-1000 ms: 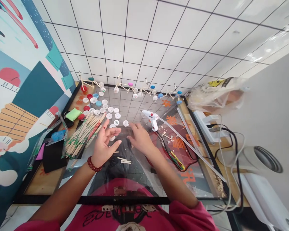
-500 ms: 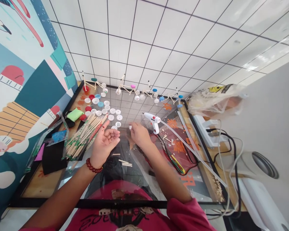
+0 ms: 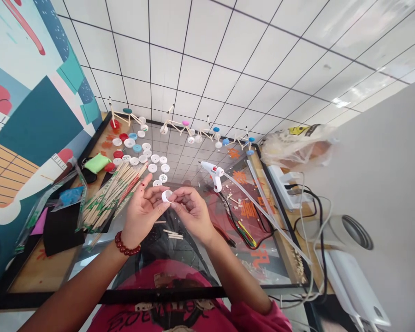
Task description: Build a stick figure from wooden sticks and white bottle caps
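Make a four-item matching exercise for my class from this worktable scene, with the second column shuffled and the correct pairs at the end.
Column one
1. Bead bracelet
2. Glue gun
3. Left hand and right hand
4. Pile of wooden sticks

Column two
A. White, farther off than the right hand and to its right
B. Lying to the left of the left hand
C. Dark red, worn around the left wrist
D. Together holding one white cap

Right pairs: 1-C, 2-A, 3-D, 4-B
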A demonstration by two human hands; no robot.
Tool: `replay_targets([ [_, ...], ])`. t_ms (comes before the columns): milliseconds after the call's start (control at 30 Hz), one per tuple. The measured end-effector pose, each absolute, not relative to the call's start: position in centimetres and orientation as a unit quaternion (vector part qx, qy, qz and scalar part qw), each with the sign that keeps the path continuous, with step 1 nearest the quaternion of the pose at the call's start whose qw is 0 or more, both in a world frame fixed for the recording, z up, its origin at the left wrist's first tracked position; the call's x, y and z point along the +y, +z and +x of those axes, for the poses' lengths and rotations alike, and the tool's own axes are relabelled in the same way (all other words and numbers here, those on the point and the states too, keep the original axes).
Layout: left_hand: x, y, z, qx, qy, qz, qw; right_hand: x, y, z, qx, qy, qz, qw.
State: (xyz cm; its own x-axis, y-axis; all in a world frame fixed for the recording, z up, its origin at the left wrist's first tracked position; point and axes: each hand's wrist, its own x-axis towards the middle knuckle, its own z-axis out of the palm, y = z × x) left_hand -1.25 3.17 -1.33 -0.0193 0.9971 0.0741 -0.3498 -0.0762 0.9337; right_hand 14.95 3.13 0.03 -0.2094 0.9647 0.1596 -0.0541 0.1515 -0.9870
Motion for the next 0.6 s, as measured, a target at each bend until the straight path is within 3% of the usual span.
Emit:
replay_targets([
  [133, 3.4, -1.3, -1.5, 0.377, 0.624, 0.409, 0.549, 2.9, -0.9, 19.2, -0.630, 0.297, -0.540, 0.472],
  [267, 3.5, -0.7, -2.0, 0.356, 0.629, 0.394, 0.568, 4.6, -2.7, 25.3, -0.591, 0.132, -0.696, 0.385],
  [467, 3.6, 0.1, -2.7, 0.319, 0.612, 0.353, 0.631, 9.8, -4.3, 27.4, -0.597, 0.152, -0.726, 0.306],
  [600, 3.7, 0.4, -2.9, 0.319, 0.601, 0.309, 0.665, 11.5, -4.2, 26.3, -0.575, 0.172, -0.741, 0.301],
])
